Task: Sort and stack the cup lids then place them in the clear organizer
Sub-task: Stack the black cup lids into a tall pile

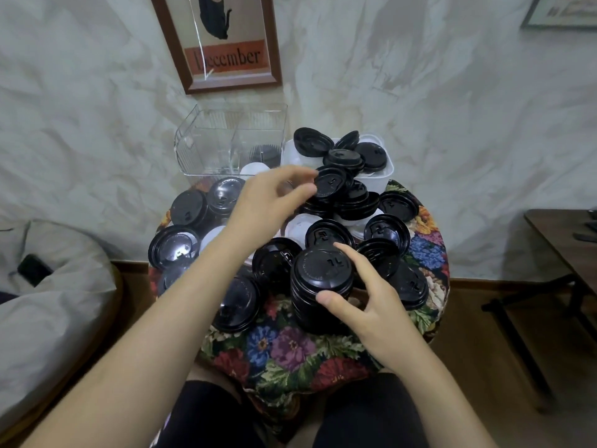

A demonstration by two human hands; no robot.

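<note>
Many black cup lids and a few white lids (302, 226) lie scattered over a small round table with a floral cloth (290, 350). A tall stack of black lids (319, 286) stands at the front middle; my right hand (365, 302) grips its side with thumb and fingers. My left hand (274, 198) reaches to the back and pinches the edge of a black lid (331, 185) on top of a pile. The clear organizer (226, 140) stands at the back left with a short black stack (263, 153) inside.
A white tub (384, 173) heaped with black lids stands at the back right, next to the organizer. A framed picture (223, 43) hangs on the wall. A grey cushion with a phone (34, 270) lies left; a dark wooden table (562, 240) stands right.
</note>
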